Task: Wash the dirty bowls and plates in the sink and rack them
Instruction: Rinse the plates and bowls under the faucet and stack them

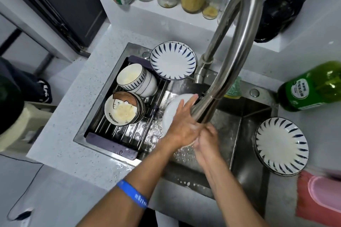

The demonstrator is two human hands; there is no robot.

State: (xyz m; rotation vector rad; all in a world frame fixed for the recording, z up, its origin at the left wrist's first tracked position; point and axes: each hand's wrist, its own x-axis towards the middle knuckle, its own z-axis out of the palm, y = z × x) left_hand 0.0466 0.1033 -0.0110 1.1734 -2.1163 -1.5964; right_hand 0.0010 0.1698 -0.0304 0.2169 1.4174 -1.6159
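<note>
Three plates show: one [173, 60] behind the rack, one [282, 145] right of the sink, one [173, 114] under the tap. Two bowl stacks [137, 80] [124, 110] sit on the rack. One green bottle [311, 86] lies at right.

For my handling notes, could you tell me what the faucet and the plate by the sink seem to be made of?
Faucet: probably stainless steel, brushed, judging by its soft grey streaked sheen. Plate: likely glazed ceramic, glossy white with blue painted strokes.

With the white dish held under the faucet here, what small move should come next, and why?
Probably turn the white dish under the faucet to rinse its other side: the left hand lies flat on it, the right hand holds its lower edge, and suds show around it.
</note>
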